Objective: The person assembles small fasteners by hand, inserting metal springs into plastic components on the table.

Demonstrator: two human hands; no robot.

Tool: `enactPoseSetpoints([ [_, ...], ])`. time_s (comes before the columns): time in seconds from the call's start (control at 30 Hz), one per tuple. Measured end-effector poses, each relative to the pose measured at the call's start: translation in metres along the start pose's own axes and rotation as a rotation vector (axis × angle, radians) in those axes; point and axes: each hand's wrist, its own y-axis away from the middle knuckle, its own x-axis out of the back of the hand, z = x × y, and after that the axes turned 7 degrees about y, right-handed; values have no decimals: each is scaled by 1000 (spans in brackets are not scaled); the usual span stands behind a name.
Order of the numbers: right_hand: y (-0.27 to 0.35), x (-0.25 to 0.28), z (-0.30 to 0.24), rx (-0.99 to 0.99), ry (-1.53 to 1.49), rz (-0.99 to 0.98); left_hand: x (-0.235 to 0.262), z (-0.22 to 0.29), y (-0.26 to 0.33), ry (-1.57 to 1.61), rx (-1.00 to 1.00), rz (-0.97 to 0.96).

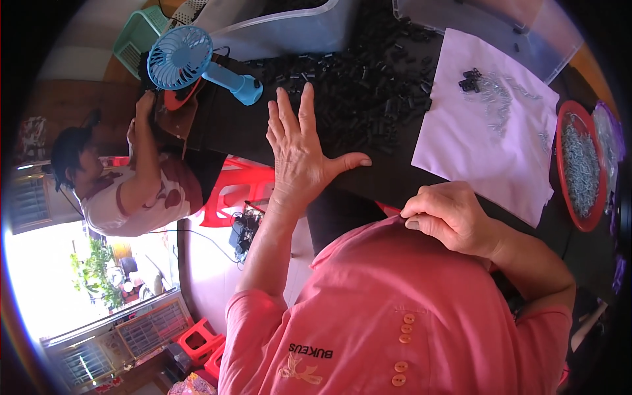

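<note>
My left hand (pixel 303 148) lies flat on the black table (pixel 230 125) with its fingers spread and holds nothing. Its fingertips reach the edge of a heap of small black tube-shaped parts (pixel 368 85). My right hand (pixel 447 217) is at the near table edge, with thumb and fingers pinched on the hem of my pink shirt (pixel 395 296). To the right of both hands a white sheet (pixel 487 138) carries small silvery metal pieces (pixel 497 99) and a few black clips (pixel 470 79).
A blue hand-held fan (pixel 181 59) lies at the table's left end. A red dish (pixel 580 168) of metal pieces sits at the right, clear plastic bins (pixel 296 29) at the back. Another person (pixel 131 191) sits at the left by a red stool (pixel 234 187). A green basket (pixel 138 36) stands behind.
</note>
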Motion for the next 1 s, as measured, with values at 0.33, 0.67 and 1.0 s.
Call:
enactPoseSetpoints([
  [0.33, 1, -2, 1, 15, 5, 17, -5, 2, -13, -31, -38, 16],
  [0.67, 0, 0, 0, 11, 14, 1, -13, 14, -18, -75, -24, 13],
  [1.0, 0, 0, 0, 9, 4, -4, -23, 19, -23, -66, -8, 50],
])
